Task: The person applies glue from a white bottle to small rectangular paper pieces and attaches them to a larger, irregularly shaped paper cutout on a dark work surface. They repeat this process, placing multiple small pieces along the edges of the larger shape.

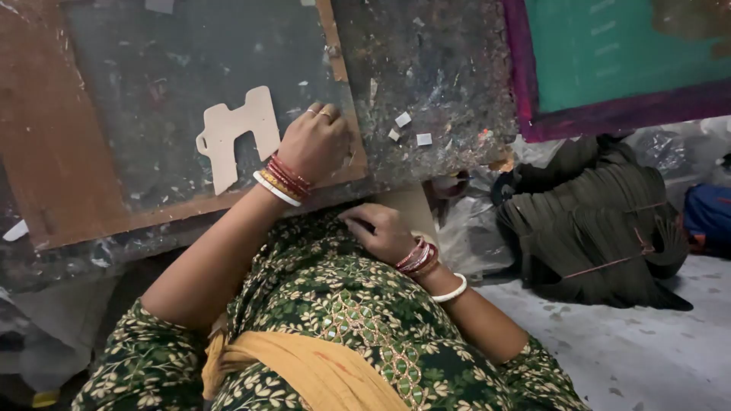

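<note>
Your left hand [316, 144] rests curled on the bench's [426, 91] near edge, beside the cardboard cutout [232, 133]. Your right hand [378, 232] presses a brown card [411, 207] below that edge; whether its grip is closed, I cannot tell.

Not seeing any real labels or signs here, just crinkled clear plastic bags [476, 228] sitting by the dark bundles.

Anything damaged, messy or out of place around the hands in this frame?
Yes. The work board is badly scarred and paint-flecked, with small white paper scraps scattered near the left hand. The cream cardboard cutout lies flat and looks intact. The right hand rests below the board's edge.
</note>
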